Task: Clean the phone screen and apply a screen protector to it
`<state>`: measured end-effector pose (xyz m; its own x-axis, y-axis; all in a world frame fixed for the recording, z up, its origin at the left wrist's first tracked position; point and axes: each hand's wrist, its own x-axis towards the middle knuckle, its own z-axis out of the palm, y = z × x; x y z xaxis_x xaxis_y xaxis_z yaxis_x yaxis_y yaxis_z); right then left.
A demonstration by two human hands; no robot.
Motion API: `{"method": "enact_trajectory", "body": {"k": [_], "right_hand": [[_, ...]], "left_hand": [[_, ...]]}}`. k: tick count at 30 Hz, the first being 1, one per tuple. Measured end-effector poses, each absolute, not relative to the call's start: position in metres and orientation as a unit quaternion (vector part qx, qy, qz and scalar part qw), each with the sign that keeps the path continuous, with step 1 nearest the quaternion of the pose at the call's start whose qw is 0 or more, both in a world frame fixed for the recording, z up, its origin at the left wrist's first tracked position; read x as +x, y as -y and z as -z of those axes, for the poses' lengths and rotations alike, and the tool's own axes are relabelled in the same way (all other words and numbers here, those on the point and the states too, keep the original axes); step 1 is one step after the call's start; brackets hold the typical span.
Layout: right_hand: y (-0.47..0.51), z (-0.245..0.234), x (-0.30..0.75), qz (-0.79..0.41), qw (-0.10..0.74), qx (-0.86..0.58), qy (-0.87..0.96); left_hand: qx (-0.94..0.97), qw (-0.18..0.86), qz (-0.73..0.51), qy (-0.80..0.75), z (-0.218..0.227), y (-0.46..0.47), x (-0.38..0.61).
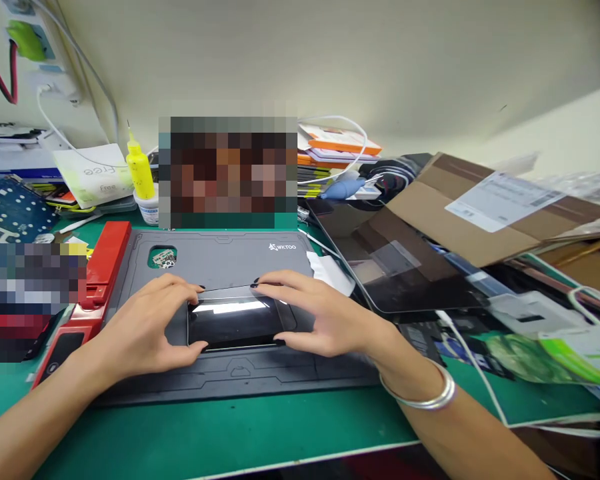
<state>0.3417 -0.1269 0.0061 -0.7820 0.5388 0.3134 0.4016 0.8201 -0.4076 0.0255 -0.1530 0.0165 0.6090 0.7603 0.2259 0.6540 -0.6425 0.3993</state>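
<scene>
A glossy black smartphone (235, 325) lies flat on a grey WKTOO repair mat (220, 257), its face up and reflecting a bright strip of light. My left hand (150, 330) grips its left side, with fingertips on the top edge and thumb at the bottom corner. My right hand (313, 313) holds its right side the same way. A thin, clear sheet may lie over the upper part of the phone, but I cannot tell. A silver bangle (423, 393) circles my right wrist.
A green bench mat (230, 427) lies under the grey mat. To the left are a red tool (105, 257) and a yellow glue bottle (140, 170). To the right lie a dark tablet (400, 267), a cardboard box flap (460, 213) and a white cable (473, 360). Two patches are pixelated.
</scene>
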Motion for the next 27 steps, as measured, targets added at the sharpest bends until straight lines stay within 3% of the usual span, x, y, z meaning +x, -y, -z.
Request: {"method": "enact_trajectory", "body": {"k": [27], "right_hand": [[0.1341,-0.0078,0.3379,-0.123,0.182,-0.237,0.946]], "left_hand": [[0.912,0.133,-0.109,-0.373,-0.0135,0.1518,0.0273]]}}
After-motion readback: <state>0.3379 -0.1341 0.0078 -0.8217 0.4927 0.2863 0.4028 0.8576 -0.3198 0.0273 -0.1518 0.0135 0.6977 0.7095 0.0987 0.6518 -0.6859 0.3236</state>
